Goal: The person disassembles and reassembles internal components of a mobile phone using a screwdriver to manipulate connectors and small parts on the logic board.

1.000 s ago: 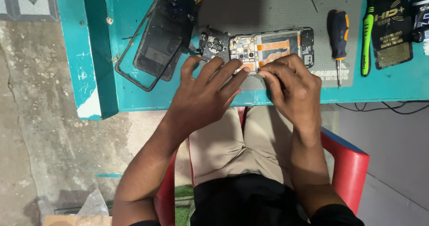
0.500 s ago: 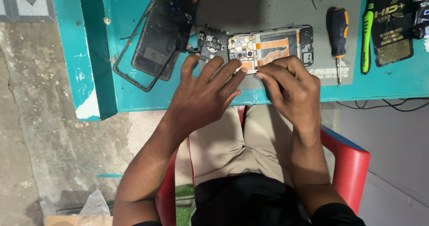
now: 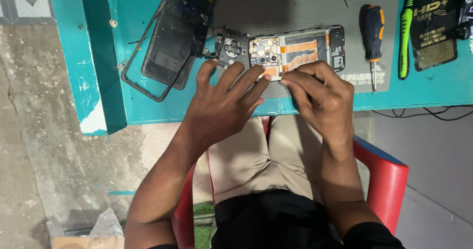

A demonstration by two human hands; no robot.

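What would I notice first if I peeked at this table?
Probably the opened phone in the middle of the grey mat, with its orange and gold insides showing. The left hand and the right hand meet at its near edge, fingertips pinching there. To the left on the teal table lies a dark back cover, and right of the phone lies a screwdriver with a black and orange handle.

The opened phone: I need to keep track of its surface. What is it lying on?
The opened phone lies on a grey work mat atop the turquoise table. Both hands cover its near edge.
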